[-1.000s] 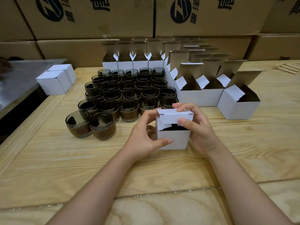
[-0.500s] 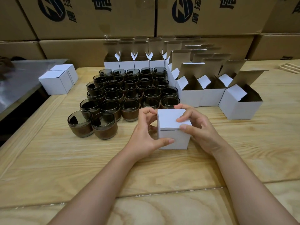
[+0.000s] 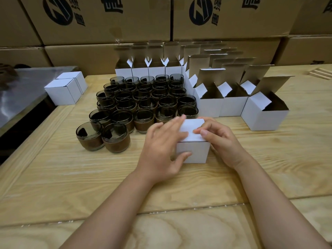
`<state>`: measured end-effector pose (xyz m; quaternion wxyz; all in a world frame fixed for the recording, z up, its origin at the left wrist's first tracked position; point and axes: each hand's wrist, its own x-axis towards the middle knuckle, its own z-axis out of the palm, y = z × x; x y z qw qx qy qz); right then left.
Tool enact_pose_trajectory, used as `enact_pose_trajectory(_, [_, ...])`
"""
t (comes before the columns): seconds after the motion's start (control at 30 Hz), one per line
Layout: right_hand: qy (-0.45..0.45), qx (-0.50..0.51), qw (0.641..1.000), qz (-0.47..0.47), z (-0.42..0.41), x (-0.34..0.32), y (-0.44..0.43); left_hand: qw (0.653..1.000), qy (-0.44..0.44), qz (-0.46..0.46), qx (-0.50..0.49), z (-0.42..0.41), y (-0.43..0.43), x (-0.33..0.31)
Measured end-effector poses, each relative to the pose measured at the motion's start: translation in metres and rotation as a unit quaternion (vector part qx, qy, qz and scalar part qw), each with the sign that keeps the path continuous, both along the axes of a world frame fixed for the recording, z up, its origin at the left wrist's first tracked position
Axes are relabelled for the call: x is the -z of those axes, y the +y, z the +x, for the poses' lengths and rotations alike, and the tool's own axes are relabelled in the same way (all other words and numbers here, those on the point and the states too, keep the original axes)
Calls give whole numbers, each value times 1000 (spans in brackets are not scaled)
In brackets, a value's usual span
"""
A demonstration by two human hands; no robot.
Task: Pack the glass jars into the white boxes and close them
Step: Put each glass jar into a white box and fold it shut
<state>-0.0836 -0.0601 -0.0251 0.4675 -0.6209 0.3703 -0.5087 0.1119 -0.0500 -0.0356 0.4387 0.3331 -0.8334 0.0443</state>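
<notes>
A small white box [image 3: 195, 151] stands closed on the wooden table [image 3: 71, 177] in front of me. My left hand [image 3: 161, 151] lies against its left side, fingers spread over the lid and thumb on the front face. My right hand [image 3: 222, 141] rests on the lid's right edge with bent fingers. Behind the box stand several dark glass jars [image 3: 142, 103] with brown bands, packed in rows. Several open white boxes [image 3: 233, 103] with raised flaps line the back and right.
Two closed white boxes [image 3: 62, 91] sit at the table's left edge beside a grey metal surface [image 3: 19, 90]. Large brown cartons [image 3: 107, 20] are stacked along the back. Wooden strips [image 3: 321, 73] lie at the far right.
The box lid, half open a second ago, is now pressed down flat. My left hand has spread its fingers over the top; the camera has tilted slightly closer.
</notes>
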Motion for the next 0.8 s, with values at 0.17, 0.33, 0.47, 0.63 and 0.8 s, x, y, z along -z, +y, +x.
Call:
enact_pose_trajectory(0.17, [-41, -10, 999, 18, 1, 0, -1, 990, -59, -110, -67, -18, 12, -5])
enact_pose_trajectory(0.33, [-97, 50, 992, 57, 3, 1, -5, 977, -61, -172, -107, -2, 22, -15])
enact_pose_trajectory(0.47, [-69, 62, 994, 53, 6, 6, -7, 967, -83, -202, -130, 37, 39, -17])
enact_pose_trajectory(0.63, [-56, 60, 996, 46, 7, 10, -12, 948, -135, -221, -186, 110, 63, -14])
enact_pose_trajectory(0.8, [-50, 65, 996, 41, 6, 12, -13, 930, -144, -189, -279, 187, 71, -5])
